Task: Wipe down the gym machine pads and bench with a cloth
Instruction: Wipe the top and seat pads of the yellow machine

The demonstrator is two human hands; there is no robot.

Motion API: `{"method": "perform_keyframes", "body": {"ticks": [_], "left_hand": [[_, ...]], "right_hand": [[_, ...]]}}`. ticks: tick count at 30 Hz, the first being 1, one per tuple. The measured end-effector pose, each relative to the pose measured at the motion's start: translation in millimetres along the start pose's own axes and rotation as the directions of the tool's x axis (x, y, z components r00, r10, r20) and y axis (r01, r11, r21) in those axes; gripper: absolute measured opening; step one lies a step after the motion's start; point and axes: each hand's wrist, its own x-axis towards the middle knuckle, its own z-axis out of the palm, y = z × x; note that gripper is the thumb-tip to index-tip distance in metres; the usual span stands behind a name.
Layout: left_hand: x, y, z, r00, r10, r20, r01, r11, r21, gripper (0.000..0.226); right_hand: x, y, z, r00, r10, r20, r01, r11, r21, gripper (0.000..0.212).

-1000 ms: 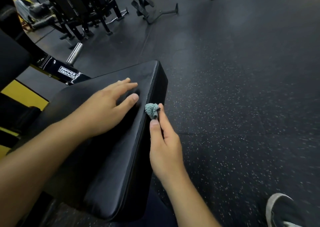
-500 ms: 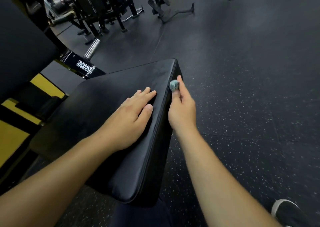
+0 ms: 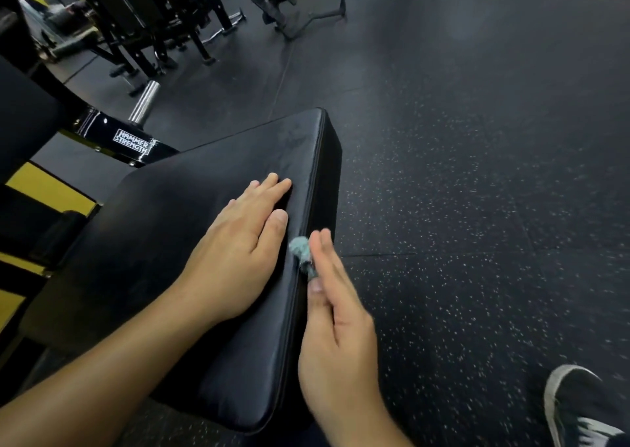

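Big black bench pad (image 3: 191, 242) in the middle, soft and shiny, slanting up and away, with a seam running along its right edge. Left hand (image 3: 235, 242) lying flat on top of the pad near that edge, fingers straight and close together, palm down, holding nothing. Right hand (image 3: 335, 330) just beside the pad's right side, down by the seam, a bit blurry. Small blue-green cloth (image 3: 300, 247) bunched into a little wad, pinched between the right thumb and the first fingers, with those fingers stretched long past it. Cloth touching the pad right at the seam, just beside the left thumb. Black frame bar (image 3: 136, 143) behind the pad on the left, with white letters saying HAMMER STRENGTH. Shiny silver peg (image 3: 145, 102) sticking up from that bar. Yellow frame parts (image 3: 47, 187) at the far left. More black gym machines (image 3: 153, 13) far back at the top. Dark rubber floor (image 3: 460, 208) with tiny white specks all around. Dark shoe (image 3: 579, 409) with a pale edge in the bottom right corner, well apart from the pad
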Motion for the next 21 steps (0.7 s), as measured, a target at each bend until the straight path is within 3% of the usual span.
{"method": "perform_keyframes", "body": {"ticks": [3,7,16,21], "left_hand": [[0.5,1.0,0.6,1.0,0.004,-0.008,-0.004,1.0,-0.001,0.05],[2.6,0.6,1.3,1.0,0.0,-0.009,0.0,1.0,0.012,0.05],[2.8,-1.3,4.3,1.0,-0.007,-0.011,0.007,1.0,0.014,0.049],[2.1,-1.7,4.8,1.0,-0.002,-0.017,0.002,1.0,0.012,0.049]], "right_hand": [[-30.5,-4.2,1.3,0.998,-0.057,-0.025,0.056,0.998,-0.03,0.059],[-19.6,-9.9,-2.0,0.997,0.077,0.028,-0.078,0.997,0.02,0.054],[105.9,-12.7,3.6,0.981,0.194,-0.015,-0.195,0.975,-0.106,0.045],[77.6,-14.3,2.5,0.978,0.207,-0.009,-0.207,0.972,-0.114,0.046]]}}
